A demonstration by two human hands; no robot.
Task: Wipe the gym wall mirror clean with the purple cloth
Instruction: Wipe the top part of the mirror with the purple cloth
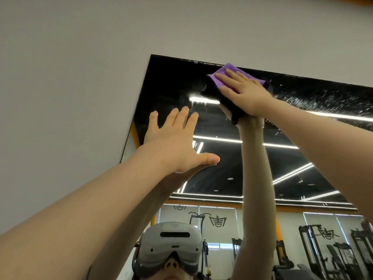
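Cloth (238,76) at top edge of mirror (222,168) under our flat right hand (244,93); left hand (175,142) flat on glass — we'd keep even pressure, overlapping passes twd droplets at right.

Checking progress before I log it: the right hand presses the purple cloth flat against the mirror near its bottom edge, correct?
Not quite. The head view shows the right hand pressing the purple cloth flat against the mirror near its top edge, not the bottom.

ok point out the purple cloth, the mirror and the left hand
purple cloth (222,72): head view, bare upper corner
mirror (171,81): head view, dark glass near top left corner
left hand (175,144): head view, back of hand
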